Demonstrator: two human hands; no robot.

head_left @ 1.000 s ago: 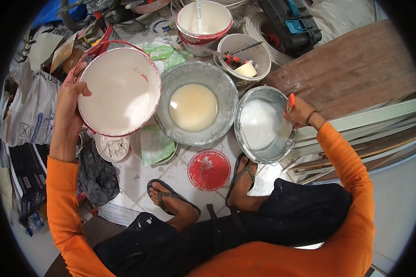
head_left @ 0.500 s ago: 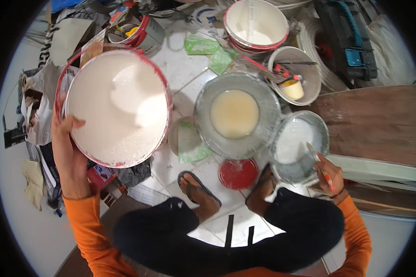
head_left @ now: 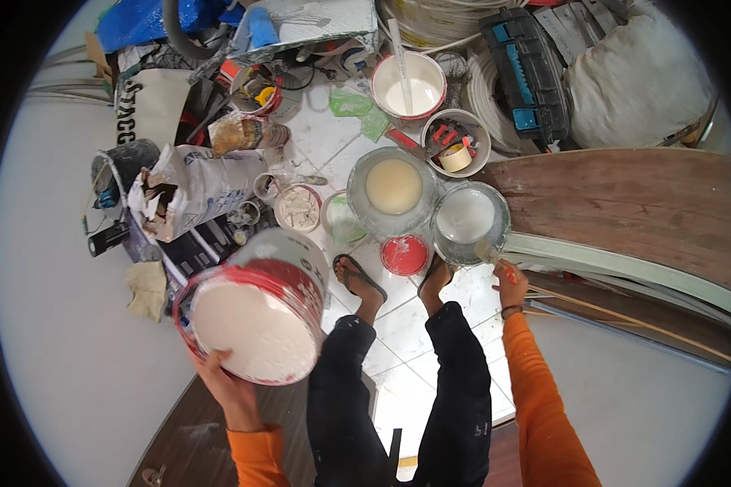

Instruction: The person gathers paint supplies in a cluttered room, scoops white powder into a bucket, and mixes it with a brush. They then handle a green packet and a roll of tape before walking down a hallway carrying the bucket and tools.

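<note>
Two hands occupied, head view, landmark = grey basin with cream-coloured liquid on the tiled floor.

Left hand: clenched on the rim of a large white bucket with a red band, thumb over the inside edge. Bucket is well left of the basin and on its near side, tipped so the mouth faces the camera. Inside is off-white; can't tell coating from contents.

Right hand: fingers wrapped round a tool with an orange-marked handle, right of the basin and nearer the wearer. Probably a brush; tip is small and blurred, so don't hold me to the type. Tip is at the near rim of a small grey bucket; contact with the wall unclear.

Small grey bucket: immediately right of the basin, slightly nearer the wearer, white liquid inside.

Around the basin: red lid just on the near side. Tub with a whitish crust to the left. Green scraps on the far left. White bucket with a stick on the far side. Tool bucket far right, cream-coloured roll inside. Black-and-teal case farther out that way. Brown board well right.
</note>
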